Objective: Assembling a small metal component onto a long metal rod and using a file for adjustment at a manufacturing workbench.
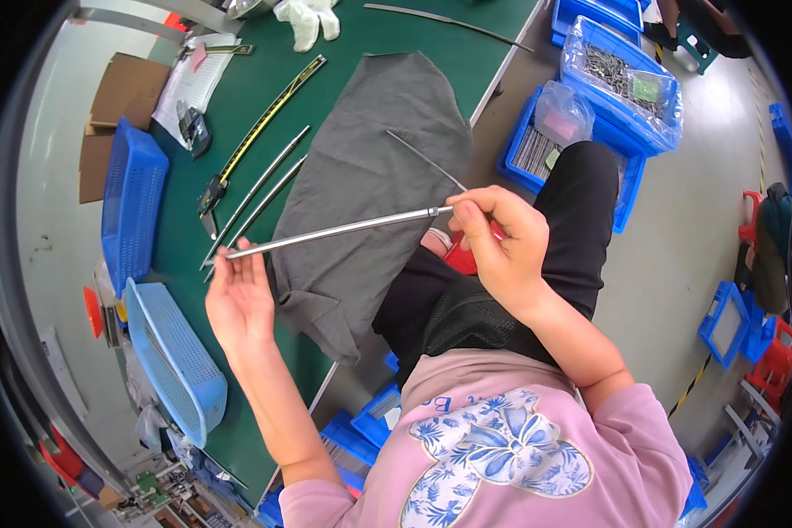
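A slim, shiny metal rod stretches between my two hands above a grey cloth on the green table. The fingertips of my left hand pinch its left end. My right hand grips the other end between thumb and fingers, close to a small collar on the rod. A thinner metal rod runs over the cloth up to my right fingers; I cannot tell whether they touch it. Left of the cloth, two similar rods lie side by side on the table.
A long caliper and a black measuring tool lie beyond the rods. Blue baskets line the table's left side. White gloves and a thin strip lie at the far end. Blue bins of metal parts stand to the right.
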Action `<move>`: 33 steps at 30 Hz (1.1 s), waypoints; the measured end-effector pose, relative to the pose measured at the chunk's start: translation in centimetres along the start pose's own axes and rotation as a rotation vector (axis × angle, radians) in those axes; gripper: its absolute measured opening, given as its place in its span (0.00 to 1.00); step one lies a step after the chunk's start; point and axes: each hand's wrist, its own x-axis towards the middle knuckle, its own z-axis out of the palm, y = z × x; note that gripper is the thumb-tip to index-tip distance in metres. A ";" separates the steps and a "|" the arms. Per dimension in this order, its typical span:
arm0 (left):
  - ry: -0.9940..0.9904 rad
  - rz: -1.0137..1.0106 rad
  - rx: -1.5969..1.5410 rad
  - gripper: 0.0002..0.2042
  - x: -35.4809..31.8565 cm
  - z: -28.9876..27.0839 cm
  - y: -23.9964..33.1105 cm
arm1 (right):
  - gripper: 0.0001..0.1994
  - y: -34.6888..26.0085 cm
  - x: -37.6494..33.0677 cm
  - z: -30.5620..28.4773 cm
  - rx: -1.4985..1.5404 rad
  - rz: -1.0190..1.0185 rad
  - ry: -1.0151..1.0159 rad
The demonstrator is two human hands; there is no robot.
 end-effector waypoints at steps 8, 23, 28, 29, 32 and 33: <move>-0.317 -0.164 0.805 0.14 -5.1 -1.6 3.7 | 0.01 1.9 1.6 -0.9 -0.095 -0.196 -0.066; -1.207 1.043 1.494 0.06 -4.8 11.0 -7.6 | 0.09 1.1 1.6 -3.6 -0.304 0.179 -0.177; -1.144 0.891 1.376 0.09 -5.3 10.7 -8.4 | 0.05 0.0 2.2 -3.7 -0.559 0.149 -0.306; -1.128 0.893 1.377 0.09 -5.4 10.8 -8.5 | 0.05 -0.5 2.0 -3.8 -0.655 0.162 -0.305; -1.112 0.943 1.304 0.08 -5.4 11.3 -9.2 | 0.06 -0.7 1.7 -4.2 -0.575 0.169 -0.288; -1.123 0.934 1.289 0.08 -5.2 11.4 -9.3 | 0.06 -0.5 1.5 -4.5 -0.543 0.184 -0.298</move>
